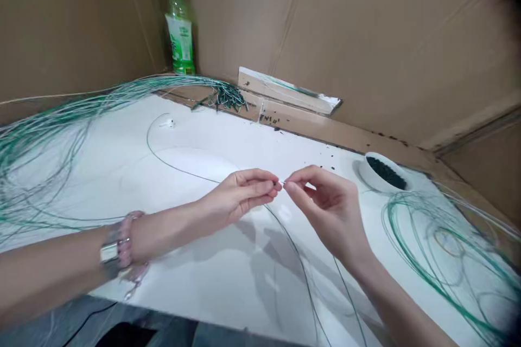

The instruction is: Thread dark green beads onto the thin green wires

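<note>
My left hand [246, 195] and my right hand [328, 203] meet fingertip to fingertip above the white tabletop [211, 276]. The left thumb and fingers pinch a thin dark-green wire [175, 165], which curves away to the left; a tiny dark bit shows at these fingertips. Between the two hands a short pale tip [282, 182] is visible, and the right thumb and forefinger close on it. More wire strands [299, 255] run from below the hands toward the front edge. Exactly how the tiny parts join is too small to tell.
Long green wires [81, 114] spread over the left side, their dark ends bunched [228, 95] at the back. Coiled wires [411, 249] lie at right, near a white bowl [366, 173] of small dark pieces. A green-capped bottle [179, 38] stands against the cardboard wall [366, 38].
</note>
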A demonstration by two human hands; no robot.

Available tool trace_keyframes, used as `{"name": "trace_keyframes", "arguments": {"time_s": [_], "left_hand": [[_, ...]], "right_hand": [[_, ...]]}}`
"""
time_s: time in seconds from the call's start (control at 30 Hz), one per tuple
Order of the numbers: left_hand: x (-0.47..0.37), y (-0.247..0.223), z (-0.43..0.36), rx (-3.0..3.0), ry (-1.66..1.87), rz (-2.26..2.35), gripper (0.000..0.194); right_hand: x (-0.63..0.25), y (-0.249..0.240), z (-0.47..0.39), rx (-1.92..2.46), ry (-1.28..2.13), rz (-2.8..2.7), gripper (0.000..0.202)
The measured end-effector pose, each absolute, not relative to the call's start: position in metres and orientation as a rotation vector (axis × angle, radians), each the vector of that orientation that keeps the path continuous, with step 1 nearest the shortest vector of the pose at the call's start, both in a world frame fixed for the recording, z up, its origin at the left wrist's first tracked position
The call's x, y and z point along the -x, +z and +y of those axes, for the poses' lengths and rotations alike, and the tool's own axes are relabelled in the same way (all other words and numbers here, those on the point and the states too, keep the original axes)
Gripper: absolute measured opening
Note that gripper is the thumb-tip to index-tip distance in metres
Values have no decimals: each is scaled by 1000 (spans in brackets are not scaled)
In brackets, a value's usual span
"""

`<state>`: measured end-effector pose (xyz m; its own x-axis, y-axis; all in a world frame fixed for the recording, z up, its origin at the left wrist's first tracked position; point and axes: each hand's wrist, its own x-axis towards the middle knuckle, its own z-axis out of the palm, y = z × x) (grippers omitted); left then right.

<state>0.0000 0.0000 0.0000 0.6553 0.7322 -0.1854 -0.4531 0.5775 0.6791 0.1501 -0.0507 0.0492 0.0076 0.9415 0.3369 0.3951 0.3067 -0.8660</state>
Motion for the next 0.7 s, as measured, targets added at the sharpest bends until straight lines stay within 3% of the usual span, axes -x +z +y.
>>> {"name": "trace_keyframes", "arguments": {"time_s": [0.7], "left_hand": [[4, 4, -11, -551, 653, 463, 6]], "right_hand": [[-144, 38, -58, 1315, 659, -1581, 12]]}}
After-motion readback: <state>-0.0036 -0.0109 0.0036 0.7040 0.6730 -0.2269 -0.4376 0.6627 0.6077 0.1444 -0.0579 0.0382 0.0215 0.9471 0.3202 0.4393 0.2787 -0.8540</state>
